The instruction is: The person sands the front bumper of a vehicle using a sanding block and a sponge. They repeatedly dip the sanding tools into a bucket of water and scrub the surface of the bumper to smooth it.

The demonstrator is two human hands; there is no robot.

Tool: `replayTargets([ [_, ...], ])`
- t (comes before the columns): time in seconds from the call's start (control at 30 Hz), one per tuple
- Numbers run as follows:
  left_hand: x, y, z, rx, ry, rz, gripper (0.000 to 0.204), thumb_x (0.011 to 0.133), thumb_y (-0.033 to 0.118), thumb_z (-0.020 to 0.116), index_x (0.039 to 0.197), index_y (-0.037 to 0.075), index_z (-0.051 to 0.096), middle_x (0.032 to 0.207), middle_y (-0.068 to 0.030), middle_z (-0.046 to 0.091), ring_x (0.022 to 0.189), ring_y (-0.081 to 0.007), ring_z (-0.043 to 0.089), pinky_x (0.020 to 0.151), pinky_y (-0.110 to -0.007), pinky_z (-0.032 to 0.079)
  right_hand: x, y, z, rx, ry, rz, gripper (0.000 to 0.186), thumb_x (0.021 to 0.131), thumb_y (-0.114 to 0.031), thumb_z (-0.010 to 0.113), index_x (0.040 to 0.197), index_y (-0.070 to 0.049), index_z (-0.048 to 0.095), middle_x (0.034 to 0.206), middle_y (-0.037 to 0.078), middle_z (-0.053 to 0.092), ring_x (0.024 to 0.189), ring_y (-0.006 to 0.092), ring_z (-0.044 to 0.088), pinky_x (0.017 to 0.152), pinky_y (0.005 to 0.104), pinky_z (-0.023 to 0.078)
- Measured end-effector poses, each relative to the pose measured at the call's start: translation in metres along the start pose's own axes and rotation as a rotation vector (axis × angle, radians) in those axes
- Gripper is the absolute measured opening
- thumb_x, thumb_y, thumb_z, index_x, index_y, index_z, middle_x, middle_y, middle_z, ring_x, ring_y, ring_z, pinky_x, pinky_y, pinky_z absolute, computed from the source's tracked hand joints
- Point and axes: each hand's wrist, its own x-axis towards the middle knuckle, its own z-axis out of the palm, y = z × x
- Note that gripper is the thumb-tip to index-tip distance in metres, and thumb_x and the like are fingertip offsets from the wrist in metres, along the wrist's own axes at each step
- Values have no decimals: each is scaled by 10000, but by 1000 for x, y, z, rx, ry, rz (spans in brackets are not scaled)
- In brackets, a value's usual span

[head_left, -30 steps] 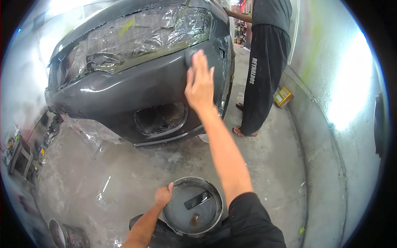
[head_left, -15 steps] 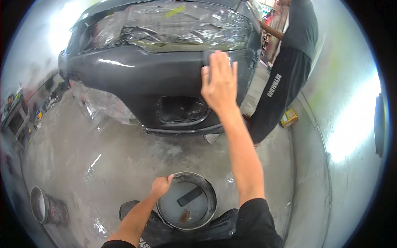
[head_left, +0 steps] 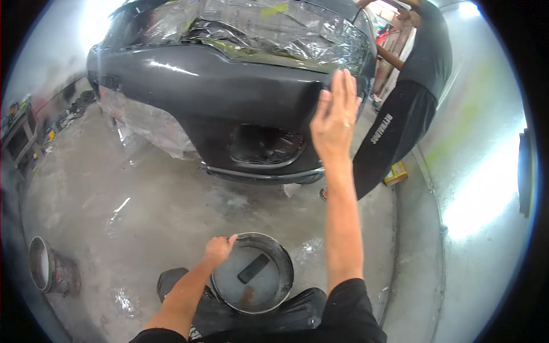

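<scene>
A dark grey car body panel [head_left: 194, 86] fills the upper middle, with clear plastic film [head_left: 269, 34] over the window above it. My right hand [head_left: 337, 120] lies on the panel's right part, its fingers stretched out. Whether a pad lies beneath the palm is hidden. Low in front of me, my left hand [head_left: 219, 249] is closed on the rim of a round bucket [head_left: 290, 274]. Cloudy water fills the bucket's bottom. In it lie a dark rectangular block [head_left: 253, 268] and a small brown piece [head_left: 247, 295].
Another person in dark clothes [head_left: 394, 126] stands at the car's right side. A yellow can [head_left: 396, 174] is on the floor behind that person's leg. A second bucket [head_left: 63, 274] is at lower left. Wet grey floor [head_left: 148, 200] stretches between walls; a rack [head_left: 20, 137] stands far left.
My right hand has slid to the right over the panel. A dark flat edge beside its fingers earlier is no longer distinct. My left hand keeps its hold on the bucket's rim.
</scene>
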Motion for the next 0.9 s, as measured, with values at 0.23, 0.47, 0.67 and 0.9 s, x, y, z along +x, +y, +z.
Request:
replayTargets([
  [0.23, 1, -5, 2, -7, 48, 39, 726, 1027, 633, 394, 951, 10, 761, 942, -250, 731, 955, -456, 692, 871, -532, 541, -25, -58, 52, -7, -236, -335, 589, 959, -264, 652, 1498, -124, 461, 1552, 179, 428, 1462, 347, 390, 1153, 648, 312],
  [0.47, 9, -14, 12, -23, 75, 10, 698, 1022, 620, 431, 936, 8, 756, 933, -258, 727, 931, -459, 696, 827, -536, 553, -2, 28, -7, 89, -60, 117, 518, 1063, -165, 459, 1562, -48, 386, 1616, 212, 364, 1482, 411, 368, 1154, 673, 281],
  [0.67, 1, -3, 10, -50, 71, 14, 679, 1028, 607, 433, 957, 13, 753, 945, -263, 725, 925, -452, 698, 818, -533, 557, -21, 22, 29, 32, -176, -136, 584, 1038, -148, 512, 1581, -30, 331, 1631, 235, 316, 1500, 437, 318, 1186, 627, 273],
  [0.9, 6, -14, 7, -42, 74, 33, 683, 1032, 604, 421, 962, 12, 754, 936, -263, 725, 935, -455, 695, 821, -526, 558, -24, 13, 27, -31, -162, -24, 588, 1040, -175, 531, 1565, 6, 336, 1624, 261, 298, 1493, 444, 323, 1147, 670, 302],
])
